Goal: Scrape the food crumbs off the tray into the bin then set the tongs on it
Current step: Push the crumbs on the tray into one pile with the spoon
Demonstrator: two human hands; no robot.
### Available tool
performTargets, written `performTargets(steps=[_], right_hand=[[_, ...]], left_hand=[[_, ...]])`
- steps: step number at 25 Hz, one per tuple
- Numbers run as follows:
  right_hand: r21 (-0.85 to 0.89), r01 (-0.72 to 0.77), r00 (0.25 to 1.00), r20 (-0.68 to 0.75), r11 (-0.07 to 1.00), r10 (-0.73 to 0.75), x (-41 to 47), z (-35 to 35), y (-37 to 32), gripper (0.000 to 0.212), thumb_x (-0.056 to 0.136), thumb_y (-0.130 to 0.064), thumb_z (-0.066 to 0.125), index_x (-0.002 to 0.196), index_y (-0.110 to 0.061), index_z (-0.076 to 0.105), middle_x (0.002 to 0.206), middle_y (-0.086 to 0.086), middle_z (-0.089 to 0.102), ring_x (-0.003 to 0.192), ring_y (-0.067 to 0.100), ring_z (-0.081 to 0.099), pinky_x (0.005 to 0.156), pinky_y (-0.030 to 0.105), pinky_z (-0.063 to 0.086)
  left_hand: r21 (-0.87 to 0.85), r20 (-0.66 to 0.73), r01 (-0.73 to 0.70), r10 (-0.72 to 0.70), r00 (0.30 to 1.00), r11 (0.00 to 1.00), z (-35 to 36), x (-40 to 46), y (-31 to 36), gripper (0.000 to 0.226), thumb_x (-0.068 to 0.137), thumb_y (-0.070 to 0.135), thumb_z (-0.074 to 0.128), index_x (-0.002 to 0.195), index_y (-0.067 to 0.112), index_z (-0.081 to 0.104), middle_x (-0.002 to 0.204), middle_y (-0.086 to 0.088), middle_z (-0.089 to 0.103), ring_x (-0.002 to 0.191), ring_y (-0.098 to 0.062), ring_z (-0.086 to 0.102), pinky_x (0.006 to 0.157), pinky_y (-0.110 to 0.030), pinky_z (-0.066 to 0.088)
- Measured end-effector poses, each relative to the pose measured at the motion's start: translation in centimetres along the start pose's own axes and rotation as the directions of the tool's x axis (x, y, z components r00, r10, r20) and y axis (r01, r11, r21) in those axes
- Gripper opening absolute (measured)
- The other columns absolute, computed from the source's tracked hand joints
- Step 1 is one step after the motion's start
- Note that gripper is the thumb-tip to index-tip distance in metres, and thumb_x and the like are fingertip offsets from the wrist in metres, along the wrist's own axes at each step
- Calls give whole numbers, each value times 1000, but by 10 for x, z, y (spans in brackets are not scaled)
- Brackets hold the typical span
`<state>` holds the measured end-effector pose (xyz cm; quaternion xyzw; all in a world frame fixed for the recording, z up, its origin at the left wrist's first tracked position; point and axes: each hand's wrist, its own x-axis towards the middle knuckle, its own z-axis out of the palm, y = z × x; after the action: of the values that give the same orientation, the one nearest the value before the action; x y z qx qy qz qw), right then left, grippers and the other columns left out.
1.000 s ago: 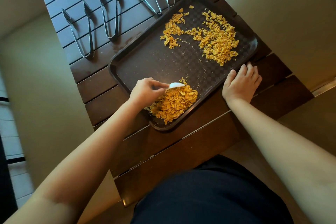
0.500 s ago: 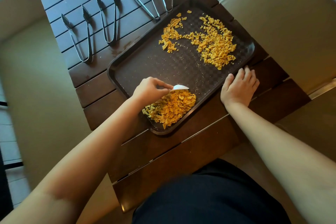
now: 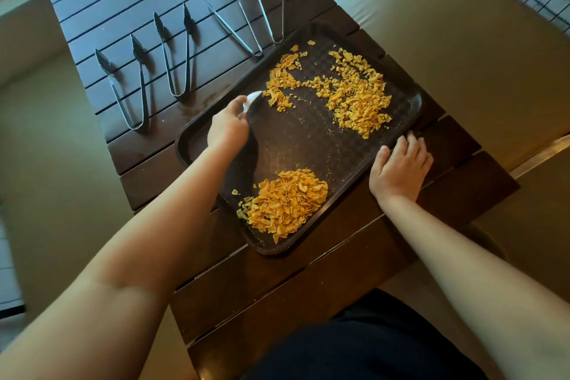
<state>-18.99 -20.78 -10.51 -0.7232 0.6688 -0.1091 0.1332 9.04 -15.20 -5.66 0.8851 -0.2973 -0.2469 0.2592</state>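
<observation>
1. Here, a dark brown tray (image 3: 410, 102) sits at an angle on a dark slatted wooden table (image 3: 277, 287), filling the middle of the frame.
2. The left hand (image 3: 226, 128) pinches a small white scraper (image 3: 252, 99), whose tip sits just beside the scattered orange crumbs (image 3: 354, 95) at the tray's upper part.
3. A gathered heap of crumbs (image 3: 288, 200) lies in the tray's lower corner, well apart from the scattered ones.
4. The right hand (image 3: 399, 168) rests flat on the tray's right rim, fingers straight and relaxed, gripping nothing.
5. Four pairs of metal tongs lie on the table, off the tray, in the upper left and upper middle of the frame: two scalloped-tip pairs (image 3: 128, 89) (image 3: 179, 55) and two slim pairs (image 3: 237, 18) (image 3: 273, 0).
6. The slim pairs' hinged ends lie just beside the tray's upper rim.
</observation>
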Motion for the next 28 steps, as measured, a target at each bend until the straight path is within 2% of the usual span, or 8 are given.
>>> performTargets(steps=[5, 11, 15, 19, 21, 23, 26, 28], right_hand=[[-4, 0, 1000, -3, 1000, 0, -1, 0, -1, 61, 92, -37, 23, 134, 1, 44, 147, 18, 37, 140, 35, 25, 114, 50, 15], [-2, -1, 1000, 5, 1000, 1, -1, -1, -1, 62, 92, -38, 21, 136, 0, 43, 148, 18, 35, 141, 34, 23, 115, 49, 14], [-3, 3, 1000, 3, 1000, -3, -1, 0, -1, 61, 92, -38, 22, 135, 0, 43, 148, 18, 35, 141, 34, 23, 114, 50, 14], [0, 4, 1000, 0, 1000, -4, 0, -1, -1, 61, 92, -38, 22, 135, 1, 43, 148, 18, 35, 141, 34, 23, 114, 50, 15], [3, 4, 1000, 0, 1000, -4, 0, -1, -1, 62, 92, -38, 22, 135, 0, 43, 148, 17, 35, 141, 34, 23, 114, 50, 14], [7, 4, 1000, -4, 1000, -4, 0, -1, -1, 61, 92, -38, 22, 135, 0, 43, 148, 17, 35, 141, 34, 23, 114, 50, 14], [7, 4, 1000, -4, 1000, -4, 0, -1, -1, 61, 92, -37, 22, 135, 1, 43, 148, 17, 36, 141, 34, 23, 114, 50, 14], [4, 4, 1000, -2, 1000, -4, 0, -2, -1, 62, 92, -38, 21, 135, 1, 43, 148, 17, 35, 141, 34, 22, 114, 50, 13]], left_hand=[[-41, 58, -9, 12, 998, 999, 5, 16, 13, 42, 96, 15, 47, 136, 26, 46, 134, -6, 49, 102, -14, 54, 79, -21, 47], [30, 298, -142, 127, 946, 989, 7, -12, 20, 37, 93, 15, 51, 126, 33, 56, 103, 0, 57, 71, -5, 51, 60, -19, 44], [72, 448, -180, 129, 885, 981, 2, -29, 8, 35, 94, 16, 50, 122, 34, 59, 101, -3, 60, 59, -4, 44, 52, -16, 37], [-151, 92, -39, 54, 994, 988, -4, -14, 2, 36, 95, 14, 47, 126, 29, 56, 113, -3, 60, 59, -7, 51, 51, -16, 42], [-124, -33, 14, -18, 999, 992, -6, -2, 1, 37, 96, 13, 44, 129, 25, 55, 125, -5, 57, 86, -18, 62, 68, -21, 47], [-101, 12, 40, -39, 999, 994, -3, 1, 4, 37, 95, 13, 45, 128, 24, 57, 128, -5, 57, 99, -21, 61, 77, -23, 47], [-86, 155, -10, 24, 988, 996, 3, -19, 9, 35, 93, 14, 51, 124, 27, 59, 112, -2, 61, 62, -7, 53, 51, -17, 44], [-31, 243, -63, 69, 968, 997, 5, -35, 9, 34, 93, 15, 52, 124, 29, 59, 104, 1, 59, 55, -5, 45, 45, -14, 41]])
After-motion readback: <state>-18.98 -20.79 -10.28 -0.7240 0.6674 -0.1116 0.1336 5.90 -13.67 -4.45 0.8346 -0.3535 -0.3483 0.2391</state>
